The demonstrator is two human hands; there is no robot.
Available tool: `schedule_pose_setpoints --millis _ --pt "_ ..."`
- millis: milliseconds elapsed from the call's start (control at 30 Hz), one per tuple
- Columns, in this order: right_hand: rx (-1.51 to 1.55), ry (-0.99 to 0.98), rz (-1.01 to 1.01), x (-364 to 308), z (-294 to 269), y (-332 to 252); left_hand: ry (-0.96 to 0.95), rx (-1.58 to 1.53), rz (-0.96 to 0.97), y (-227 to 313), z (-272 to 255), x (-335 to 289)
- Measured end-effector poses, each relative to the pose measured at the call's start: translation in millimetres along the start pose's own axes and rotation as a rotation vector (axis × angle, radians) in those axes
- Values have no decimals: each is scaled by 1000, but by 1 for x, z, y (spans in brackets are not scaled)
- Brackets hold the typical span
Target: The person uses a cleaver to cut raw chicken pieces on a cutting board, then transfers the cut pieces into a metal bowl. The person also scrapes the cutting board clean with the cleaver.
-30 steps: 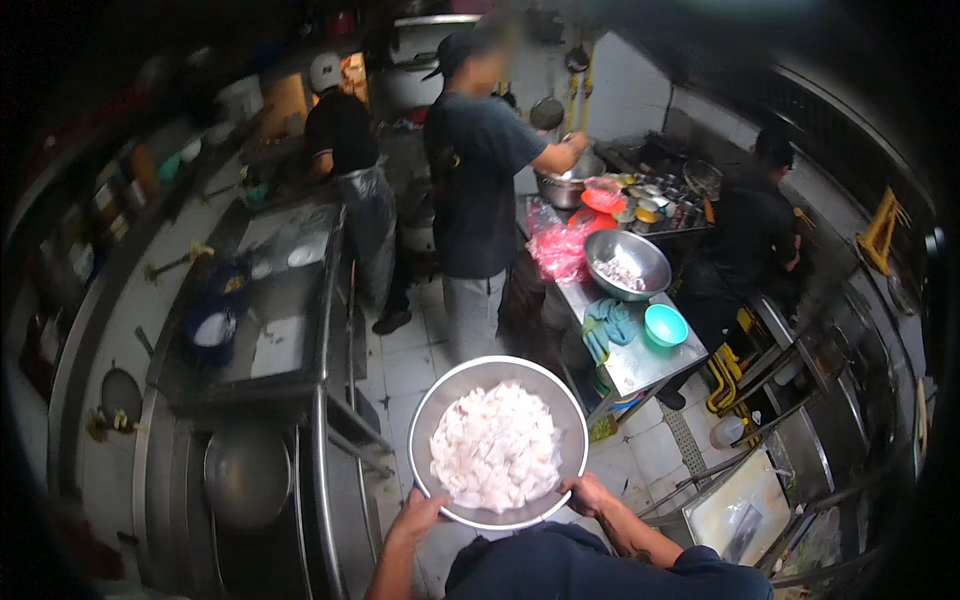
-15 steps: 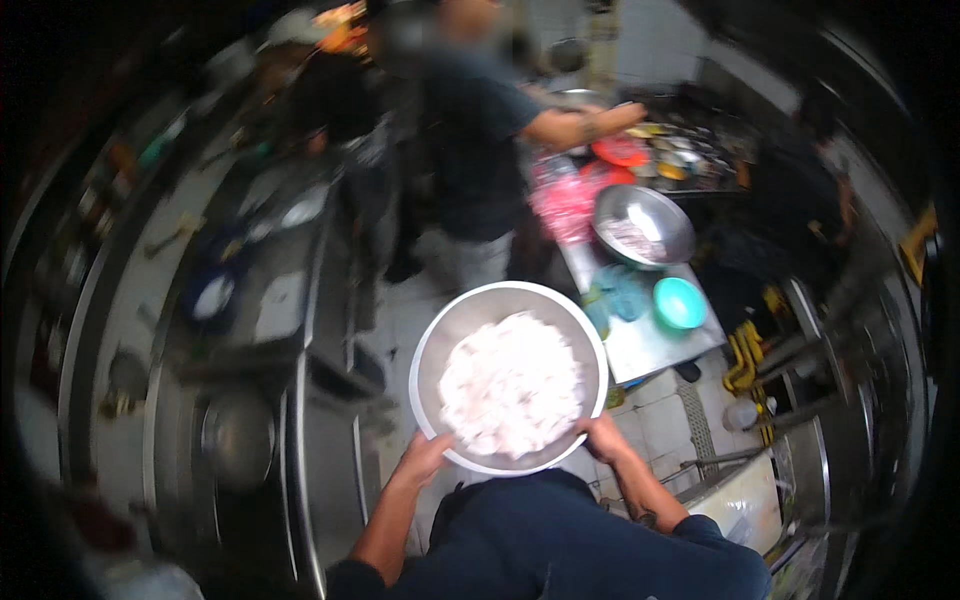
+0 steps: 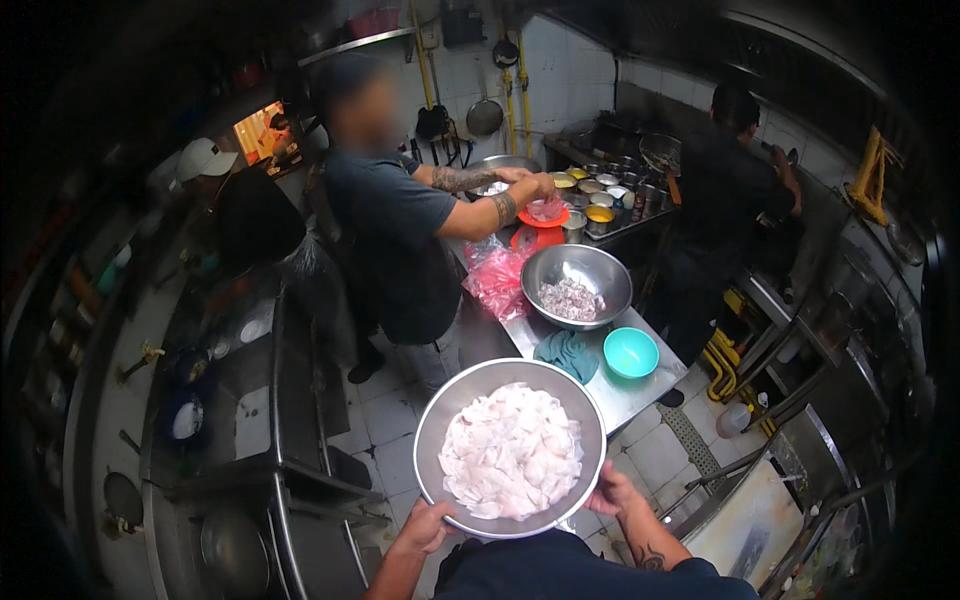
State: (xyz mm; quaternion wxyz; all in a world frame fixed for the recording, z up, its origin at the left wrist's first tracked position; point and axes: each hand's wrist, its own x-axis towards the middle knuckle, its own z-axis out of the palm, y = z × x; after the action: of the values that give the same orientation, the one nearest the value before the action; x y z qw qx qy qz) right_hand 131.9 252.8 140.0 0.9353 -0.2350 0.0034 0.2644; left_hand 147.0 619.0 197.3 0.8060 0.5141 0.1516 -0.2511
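Observation:
A large metal bowl [image 3: 432, 455] is held in front of my body, filled with pale, whitish-pink pieces of raw meat or fish [image 3: 512, 452]. My left hand [image 3: 425, 527] is closed on its near left rim, thumb on top. On the near right side my right hand [image 3: 613, 492] grips the rim, its fingers partly hidden under the bowl. Just beyond stands a steel table [image 3: 625, 392]. On it are a turquoise bowl [image 3: 631, 353], a dark green cloth [image 3: 567, 355] and a second metal bowl [image 3: 610, 268] with small pale pieces inside.
A co-worker [image 3: 400, 215] at the table's left side handles pink pieces over an orange-red scale [image 3: 537, 238], beside pink plastic bags [image 3: 495, 280]. Another person [image 3: 725, 200] stands at the right, a third [image 3: 255, 215] by the sinks [image 3: 255, 420] at left. A floor drain [image 3: 690, 440] lies at right.
My view has swung, so the bowl sits lower in it and the table appears farther left, close beyond the bowl. Both my hands keep their hold. The co-worker's hands are now over the scale.

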Motion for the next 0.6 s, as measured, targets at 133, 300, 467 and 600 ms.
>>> schedule_pose_setpoints --millis 133,300,467,600 --pt "-75 417 23 3 -2 31 -86 205 -48 22 -4 24" --pt "35 524 -294 -2 0 66 -273 468 -1 77 12 42" --pt "28 597 -447 5 55 46 -430 416 107 134 -4 38" --pt "-79 660 -579 20 97 32 -228 581 511 174 -79 25"
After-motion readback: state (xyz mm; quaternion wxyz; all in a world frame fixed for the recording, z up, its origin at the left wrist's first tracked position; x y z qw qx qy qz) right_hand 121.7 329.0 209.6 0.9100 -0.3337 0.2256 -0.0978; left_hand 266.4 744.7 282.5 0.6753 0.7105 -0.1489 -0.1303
